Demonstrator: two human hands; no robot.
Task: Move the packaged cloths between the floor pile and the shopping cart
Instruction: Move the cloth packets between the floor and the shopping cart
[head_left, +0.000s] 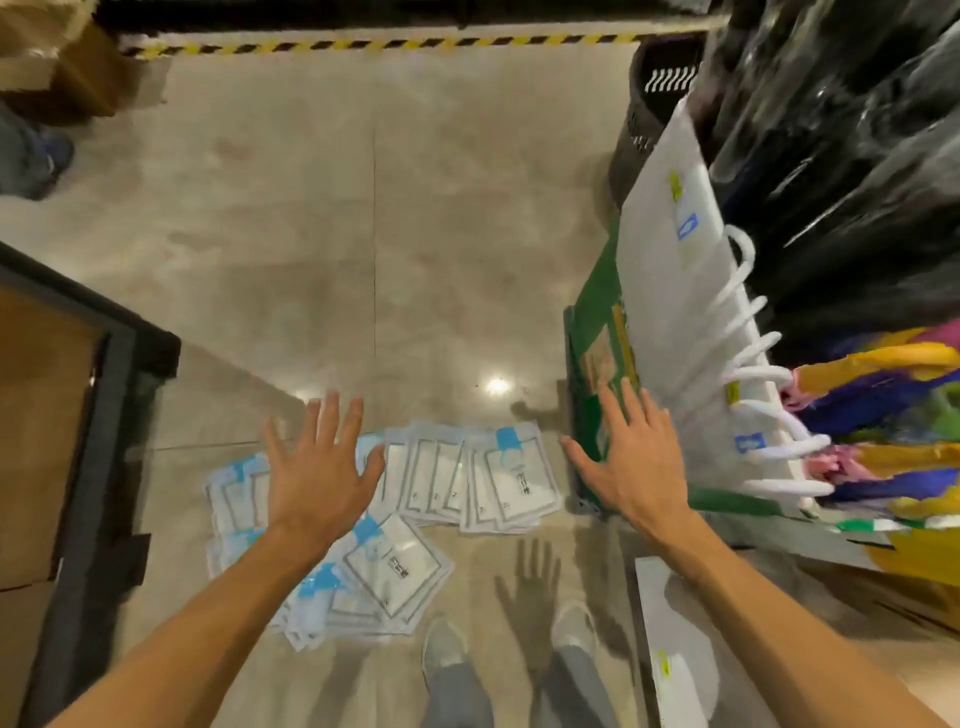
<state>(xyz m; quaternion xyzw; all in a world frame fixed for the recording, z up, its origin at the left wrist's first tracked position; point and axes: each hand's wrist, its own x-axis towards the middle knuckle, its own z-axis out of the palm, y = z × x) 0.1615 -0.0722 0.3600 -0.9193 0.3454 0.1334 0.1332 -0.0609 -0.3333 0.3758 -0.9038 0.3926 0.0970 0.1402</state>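
Nearest: shoes and grey trouser legs at the bottom edge, so the person is standing right over the work and looking straight down.

Both forearms are stretched forward. Left hand: fingers fully spread, palm down, holding nothing, hovering over the left part of the pile. Can't tell if it touches the packs; I'd say it's above them. Right hand: also spread flat and empty, out in front of the green bag; contact with it unclear. The shadow of a spread hand falls on the floor between the shoes.

The packaged cloths lie on the floor just ahead of the feet: flat clear packs with blue tabs, fanned and overlapping in a loose heap. Probably dumped or slid out rather than stacked, which leaves plenty of edges to grab.

To the right, white paper bags with rope handles stand in a row next to coloured ones, with dark plastic-wrapped stuff behind them. To the left is a dark-framed unit with brown panels. No shopping cart that I can positively identify.

Far end: yellow-black hazard tape across the floor.

Judgement: between grabs, nothing in hand, with a pickup from the pile likely next.
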